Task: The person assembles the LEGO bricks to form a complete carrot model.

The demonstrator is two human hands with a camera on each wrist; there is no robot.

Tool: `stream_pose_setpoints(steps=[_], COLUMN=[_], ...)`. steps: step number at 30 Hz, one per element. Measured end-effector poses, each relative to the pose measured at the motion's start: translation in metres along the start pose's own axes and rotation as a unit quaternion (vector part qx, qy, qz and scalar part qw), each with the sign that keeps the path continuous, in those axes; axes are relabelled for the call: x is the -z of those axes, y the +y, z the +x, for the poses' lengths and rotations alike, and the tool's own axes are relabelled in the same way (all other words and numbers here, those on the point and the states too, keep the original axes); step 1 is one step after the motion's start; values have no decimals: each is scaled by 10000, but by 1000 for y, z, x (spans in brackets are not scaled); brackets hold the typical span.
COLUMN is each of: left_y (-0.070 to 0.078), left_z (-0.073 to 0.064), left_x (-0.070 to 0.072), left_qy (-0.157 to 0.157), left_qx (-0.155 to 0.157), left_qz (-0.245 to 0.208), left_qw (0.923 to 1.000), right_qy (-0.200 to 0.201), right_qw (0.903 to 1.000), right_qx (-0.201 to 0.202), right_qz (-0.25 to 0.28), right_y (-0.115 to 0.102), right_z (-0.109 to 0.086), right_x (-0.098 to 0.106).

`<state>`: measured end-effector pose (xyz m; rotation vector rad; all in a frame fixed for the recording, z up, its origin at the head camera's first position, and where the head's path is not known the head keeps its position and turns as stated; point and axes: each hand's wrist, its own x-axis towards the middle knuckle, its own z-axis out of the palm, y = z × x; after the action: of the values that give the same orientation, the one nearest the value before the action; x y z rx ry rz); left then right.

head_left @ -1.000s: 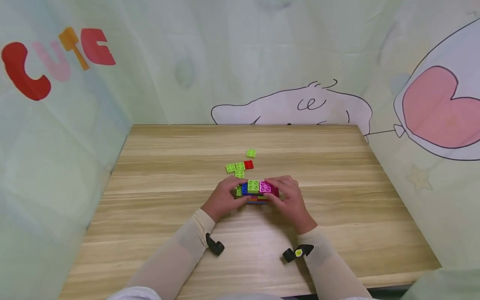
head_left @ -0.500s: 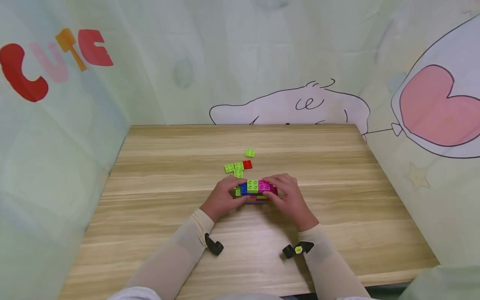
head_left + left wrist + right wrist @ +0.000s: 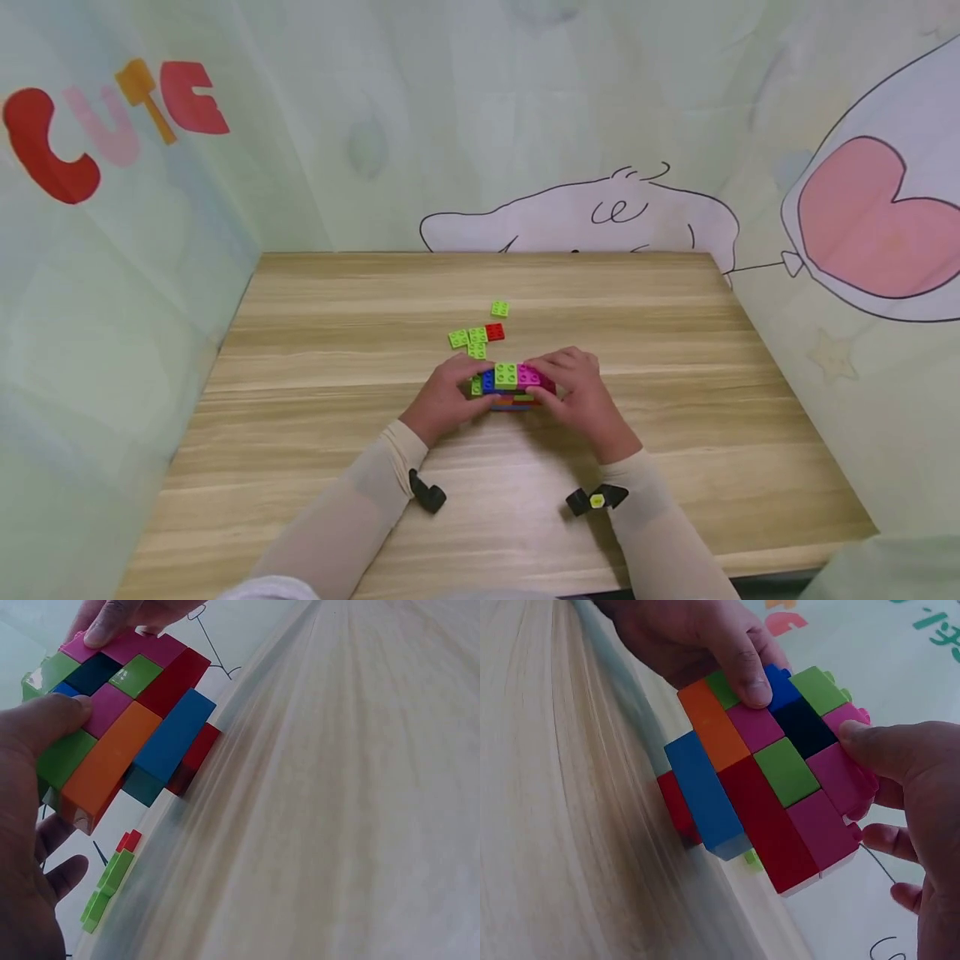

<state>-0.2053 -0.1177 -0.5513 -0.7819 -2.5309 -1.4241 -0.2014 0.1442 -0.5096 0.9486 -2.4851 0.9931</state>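
A block structure of toy building bricks stands near the middle of the table, between the two hands. Its bottom is a red brick, with a blue brick above that and wider rows of orange, red, green, pink and dark blue higher up. My left hand grips the left side, thumb in front on the pink and blue bricks, fingers behind. On the upper right, my right hand pinches a pink brick, its thumb on the front face. Beside it a lime brick tops the structure.
Behind the structure lie loose bricks: a red brick beside several lime bricks, and a separate lime brick farther back. Printed fabric walls enclose the wooden table at the back and sides.
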Motion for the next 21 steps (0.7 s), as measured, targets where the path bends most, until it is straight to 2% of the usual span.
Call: stream_pose_setpoints(steps=[4,10,17,21], left_y=[-1,-3,-2,-8], left_z=[0,-1,0,3], left_x=[1,-2,-2,3], left_qy=[42,-34,122,308], left_qx=[42,10,-221,-219], left_qz=[82,82,274,78], left_qw=[9999,10000,9993,9993], right_qy=[166,374,564,545], right_qw=[9997,9979,9891,9870], right_qx=[106,-88,-240,-326], right_qz=[124,522,1339,1477], right_y=[3,8,12,12], right_z=[-1,-9,-10,-11], right_x=[-6,-17,-23,-22])
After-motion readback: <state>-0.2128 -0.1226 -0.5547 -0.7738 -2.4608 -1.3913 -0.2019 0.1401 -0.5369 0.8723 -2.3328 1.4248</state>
